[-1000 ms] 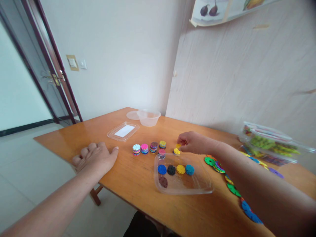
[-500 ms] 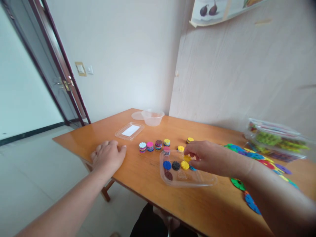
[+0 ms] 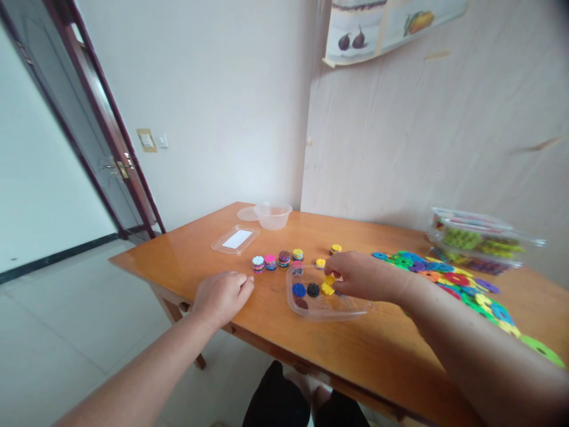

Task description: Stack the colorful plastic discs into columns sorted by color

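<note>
My right hand (image 3: 353, 276) is over the clear plastic tray (image 3: 291, 308), thumb and fingers pinched on a yellow notched disc (image 3: 329, 279). Just below that disc, another yellow disc (image 3: 328, 289) lies in the tray. A blue disc (image 3: 299, 290), a black disc (image 3: 313, 290) and a brown disc (image 3: 301, 303) are in the tray too. My left hand (image 3: 224, 296) rests on the near table edge, fingers curled in and nothing visible in them. Past the tray stand several short stacks of discs, one with a pink top (image 3: 269, 261).
Loose coloured discs (image 3: 457, 277) spread over the table's right side. Lidded clear boxes (image 3: 478, 240) stand behind them. A clear bowl (image 3: 272, 216) and a flat lid with a white label (image 3: 237, 238) sit toward the back left. The wooden table (image 3: 178, 249) meets a wall behind.
My left hand has moved right along the table edge, its fingers drawn closer together. The right hand stays over the tray at the yellow discs. The camera view has shifted slightly.
</note>
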Demonstrator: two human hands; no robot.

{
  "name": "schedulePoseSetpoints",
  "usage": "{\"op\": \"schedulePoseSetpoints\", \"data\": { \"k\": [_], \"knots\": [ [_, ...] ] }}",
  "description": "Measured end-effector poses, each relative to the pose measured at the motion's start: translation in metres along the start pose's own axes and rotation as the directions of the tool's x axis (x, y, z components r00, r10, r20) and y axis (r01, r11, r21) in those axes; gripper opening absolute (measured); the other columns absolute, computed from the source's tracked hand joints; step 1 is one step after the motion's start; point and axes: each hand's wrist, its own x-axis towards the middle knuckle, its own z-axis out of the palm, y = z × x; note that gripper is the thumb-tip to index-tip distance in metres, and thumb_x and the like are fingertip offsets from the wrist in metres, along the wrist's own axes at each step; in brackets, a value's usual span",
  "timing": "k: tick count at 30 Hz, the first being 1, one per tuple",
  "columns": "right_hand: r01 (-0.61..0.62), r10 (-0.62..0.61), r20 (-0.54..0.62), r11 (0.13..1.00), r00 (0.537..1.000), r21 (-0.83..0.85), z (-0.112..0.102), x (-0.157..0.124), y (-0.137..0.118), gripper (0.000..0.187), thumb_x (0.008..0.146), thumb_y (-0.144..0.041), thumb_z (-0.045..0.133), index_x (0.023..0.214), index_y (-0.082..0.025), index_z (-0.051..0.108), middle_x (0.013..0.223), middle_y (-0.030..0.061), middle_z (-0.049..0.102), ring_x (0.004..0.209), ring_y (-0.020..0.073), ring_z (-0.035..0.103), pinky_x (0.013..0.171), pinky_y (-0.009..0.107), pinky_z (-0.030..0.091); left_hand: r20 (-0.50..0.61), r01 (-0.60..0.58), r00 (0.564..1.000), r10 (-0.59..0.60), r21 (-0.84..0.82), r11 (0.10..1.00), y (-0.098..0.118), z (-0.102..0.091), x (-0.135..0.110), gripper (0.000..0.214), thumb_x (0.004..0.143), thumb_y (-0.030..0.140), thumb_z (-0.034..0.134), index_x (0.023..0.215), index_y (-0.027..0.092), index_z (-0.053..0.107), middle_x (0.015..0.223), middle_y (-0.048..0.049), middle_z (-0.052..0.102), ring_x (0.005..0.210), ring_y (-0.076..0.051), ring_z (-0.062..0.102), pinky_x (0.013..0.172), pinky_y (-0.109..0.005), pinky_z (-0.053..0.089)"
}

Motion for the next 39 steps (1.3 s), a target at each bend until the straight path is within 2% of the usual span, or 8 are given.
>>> {"op": "schedulePoseSetpoints", "data": {
  "k": [4, 9, 14, 18, 26, 30, 35, 39],
  "knots": [
    [-0.024, 0.024, 0.01, 1.0, 1.0, -0.009, 0.0, -0.001, -0.004, 0.032, 0.074, -0.022, 0.057, 0.104, -0.023, 0.068, 0.1, 0.0054, 0.072, 0.084, 0.0207, 0.064, 0.064, 0.027, 0.037, 0.061, 0.002, 0.998, 0.0, -0.037, 0.999, 0.008, 0.004, -0.001, 0.053, 0.095, 0.052, 0.027, 0.069, 0.024, 0.064, 0.079, -0.004, 0.071, 0.073, -0.019, 0.061, 0.057, -0.03, 0.025],
    [-0.007, 0.009, 0.044, 0.999, 0.999, -0.046, -0.011, -0.006, -0.012, 0.027, 0.078, -0.018, 0.051, 0.094, -0.025, 0.072, 0.094, 0.0039, 0.074, 0.085, 0.0205, 0.064, 0.067, 0.028, 0.038, 0.027, -0.02, 0.999, 0.021, -0.042, 0.999, 0.008, 0.007, 0.0, 0.056, 0.095, 0.054, 0.024, 0.068, 0.023, 0.062, 0.077, -0.0046, 0.07, 0.072, -0.019, 0.061, 0.056, -0.03, 0.022],
    [0.027, -0.019, 0.128, 0.998, 0.992, -0.059, -0.017, -0.008, -0.02, 0.027, 0.08, -0.021, 0.051, 0.088, -0.028, 0.075, 0.09, 0.0029, 0.075, 0.082, 0.0206, 0.066, 0.066, 0.028, 0.038, 0.017, -0.03, 0.999, 0.031, -0.049, 0.998, 0.007, 0.006, -0.001, 0.055, 0.095, 0.054, 0.025, 0.067, 0.024, 0.061, 0.077, -0.0041, 0.069, 0.071, -0.019, 0.06, 0.057, -0.031, 0.024],
    [0.016, 0.003, 0.172, 0.993, 0.985, -0.113, -0.015, -0.009, -0.022, 0.03, 0.08, -0.023, 0.051, 0.091, -0.03, 0.078, 0.092, 0.0042, 0.076, 0.083, 0.0226, 0.067, 0.064, 0.029, 0.039, 0.042, -0.041, 0.998, 0.042, -0.035, 0.999, 0.008, 0.003, 0.0, 0.054, 0.094, 0.054, 0.025, 0.069, 0.024, 0.063, 0.08, -0.0048, 0.071, 0.073, -0.019, 0.061, 0.058, -0.031, 0.025],
    [0.014, 0.002, 0.125, 0.992, 0.992, -0.127, -0.013, -0.008, -0.024, 0.031, 0.079, -0.02, 0.051, 0.092, -0.028, 0.079, 0.097, 0.0062, 0.076, 0.09, 0.0243, 0.068, 0.071, 0.031, 0.042, 0.067, -0.06, 0.996, 0.058, 0.02, 0.998, 0.01, 0.002, 0.003, 0.054, 0.093, 0.056, 0.029, 0.07, 0.024, 0.066, 0.079, -0.0062, 0.072, 0.075, -0.021, 0.064, 0.06, -0.03, 0.031],
    [-0.009, 0.011, 0.095, 1.0, 0.995, -0.019, -0.017, -0.005, -0.013, 0.029, 0.08, -0.021, 0.052, 0.092, -0.027, 0.077, 0.093, 0.0039, 0.076, 0.082, 0.0208, 0.067, 0.067, 0.027, 0.041, 0.096, -0.069, 0.993, 0.065, 0.036, 0.997, 0.008, 0.003, 0.007, 0.056, 0.092, 0.06, 0.028, 0.071, 0.025, 0.067, 0.079, -0.0072, 0.072, 0.076, -0.022, 0.065, 0.061, -0.03, 0.034],
    [-0.162, 0.169, -0.08, 0.983, 0.982, 0.081, -0.015, 0.012, 0.013, 0.033, 0.08, -0.023, 0.052, 0.106, -0.025, 0.072, 0.098, 0.0038, 0.074, 0.084, 0.0194, 0.065, 0.067, 0.026, 0.042, 0.103, -0.063, 0.993, 0.059, 0.029, 0.998, 0.01, 0.002, 0.012, 0.057, 0.092, 0.057, 0.029, 0.074, 0.023, 0.07, 0.08, -0.0103, 0.073, 0.079, -0.024, 0.067, 0.063, -0.032, 0.037],
    [-0.22, 0.226, -0.049, 0.971, 0.973, 0.098, -0.009, 0.035, 0.027, 0.034, 0.078, -0.024, 0.057, 0.109, -0.021, 0.072, 0.101, 0.0053, 0.074, 0.087, 0.0186, 0.066, 0.067, 0.024, 0.043, 0.105, 0.023, 0.994, -0.024, 0.009, 1.0, 0.017, 0.001, 0.014, 0.054, 0.092, 0.055, 0.032, 0.08, 0.023, 0.074, 0.086, -0.0118, 0.074, 0.087, -0.026, 0.068, 0.068, -0.032, 0.042]
  ]
}}
